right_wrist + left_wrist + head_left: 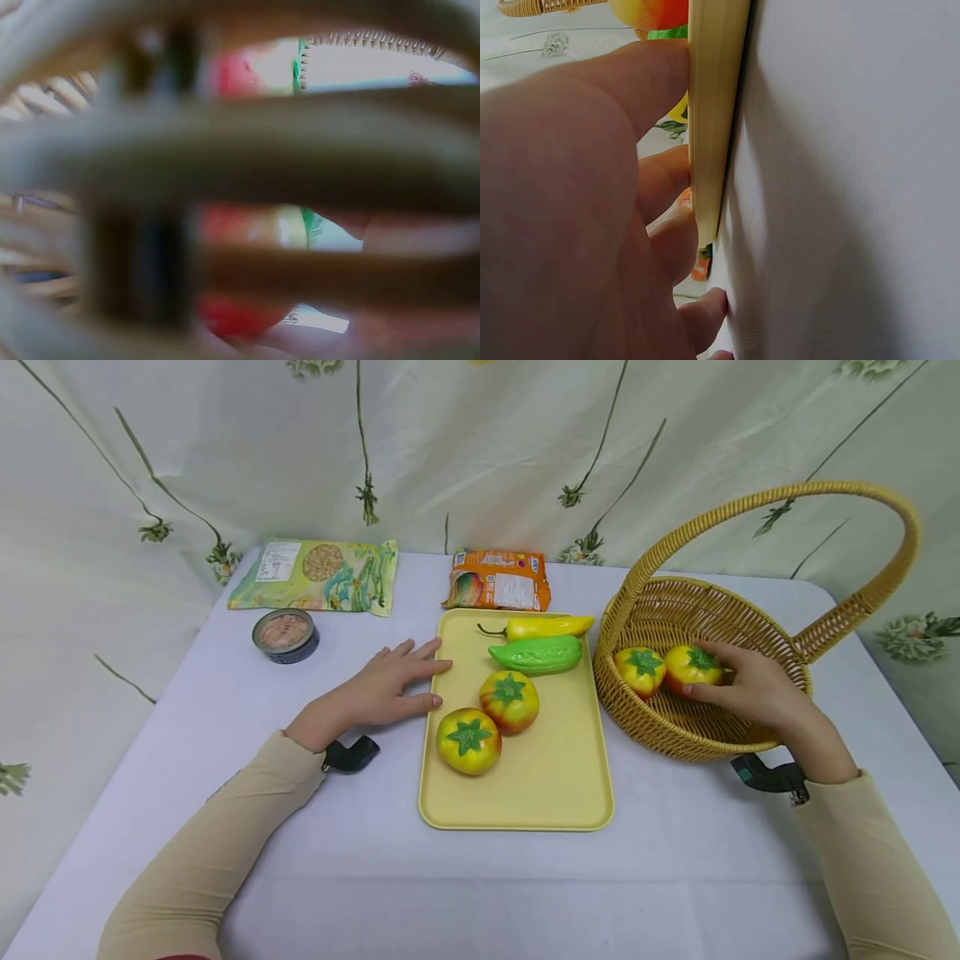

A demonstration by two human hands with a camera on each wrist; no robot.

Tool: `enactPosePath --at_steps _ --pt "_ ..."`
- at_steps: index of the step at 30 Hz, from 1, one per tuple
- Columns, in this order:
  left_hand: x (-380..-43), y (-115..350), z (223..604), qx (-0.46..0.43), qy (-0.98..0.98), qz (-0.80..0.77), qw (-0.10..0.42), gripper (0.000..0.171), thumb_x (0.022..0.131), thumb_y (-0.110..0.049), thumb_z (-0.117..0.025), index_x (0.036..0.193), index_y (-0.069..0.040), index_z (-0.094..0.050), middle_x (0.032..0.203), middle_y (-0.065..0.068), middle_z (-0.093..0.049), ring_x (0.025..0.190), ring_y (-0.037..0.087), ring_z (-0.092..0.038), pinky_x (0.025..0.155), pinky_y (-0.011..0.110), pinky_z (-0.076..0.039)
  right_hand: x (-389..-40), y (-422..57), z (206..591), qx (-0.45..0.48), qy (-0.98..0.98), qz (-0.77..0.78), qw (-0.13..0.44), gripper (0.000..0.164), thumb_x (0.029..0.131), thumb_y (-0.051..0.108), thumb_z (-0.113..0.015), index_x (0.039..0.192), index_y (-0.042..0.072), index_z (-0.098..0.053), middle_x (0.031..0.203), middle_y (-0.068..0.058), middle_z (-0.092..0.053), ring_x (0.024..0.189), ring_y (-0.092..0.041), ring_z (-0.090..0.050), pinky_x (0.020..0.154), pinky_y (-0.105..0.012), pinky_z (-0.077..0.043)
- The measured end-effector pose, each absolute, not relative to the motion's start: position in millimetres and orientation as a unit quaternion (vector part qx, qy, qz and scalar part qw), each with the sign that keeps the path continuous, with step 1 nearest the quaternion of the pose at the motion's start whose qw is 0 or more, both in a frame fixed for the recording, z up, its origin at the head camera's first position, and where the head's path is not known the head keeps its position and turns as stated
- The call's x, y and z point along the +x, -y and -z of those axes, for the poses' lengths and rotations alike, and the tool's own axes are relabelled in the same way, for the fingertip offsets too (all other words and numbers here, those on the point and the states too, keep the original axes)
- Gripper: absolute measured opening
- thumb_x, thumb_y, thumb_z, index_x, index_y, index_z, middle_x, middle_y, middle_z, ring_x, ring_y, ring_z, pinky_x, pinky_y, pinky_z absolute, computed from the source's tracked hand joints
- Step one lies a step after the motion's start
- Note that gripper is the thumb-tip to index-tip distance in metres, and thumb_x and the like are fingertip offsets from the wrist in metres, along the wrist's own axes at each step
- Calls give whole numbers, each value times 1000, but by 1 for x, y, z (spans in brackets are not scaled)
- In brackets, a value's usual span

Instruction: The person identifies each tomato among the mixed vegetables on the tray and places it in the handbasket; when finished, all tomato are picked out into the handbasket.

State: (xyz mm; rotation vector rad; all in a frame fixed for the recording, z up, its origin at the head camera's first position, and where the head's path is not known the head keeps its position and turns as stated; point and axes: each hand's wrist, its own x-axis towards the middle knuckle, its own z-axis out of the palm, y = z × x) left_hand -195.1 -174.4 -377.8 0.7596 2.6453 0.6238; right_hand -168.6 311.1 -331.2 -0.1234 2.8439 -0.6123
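Observation:
My left hand (386, 687) lies with fingers spread at the left rim of a yellow tray (555, 777). In the left wrist view, the thumb and some fingertips touch the tray's edge. Two yellow-red tomatoes (468, 741) with green star-shaped tops sit on the tray, below a green pepper (536, 654) and a long yellow pepper (547, 627). Inside the wicker basket (660, 739), my right hand (757, 687) grips a tomato (686, 667) between thumb and fingers. Another tomato (639, 670) lies just left of it. Blurred basket weave blocks much of the right wrist view.
A tall handle (817, 489) arches over the basket. Behind the tray lies an orange snack bag (498, 580). At the back left are a green packet (315, 577) and a round tin (286, 636). Floral cloth (465, 452) hangs behind the white table (517, 893).

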Motion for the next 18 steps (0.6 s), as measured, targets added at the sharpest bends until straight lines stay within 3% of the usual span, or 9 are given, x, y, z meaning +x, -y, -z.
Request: enactPosePath --at_steps 18 --pt "-197 175 381 266 -926 -218 158 63 100 -44 -61 155 -16 -46 172 13 -17 156 52 -6 123 72 -2 -168 -308 331 -35 -972 203 114 88 92 42 -74 155 -4 -33 141 -38 -47 121 -51 -49 102 -70 -43"
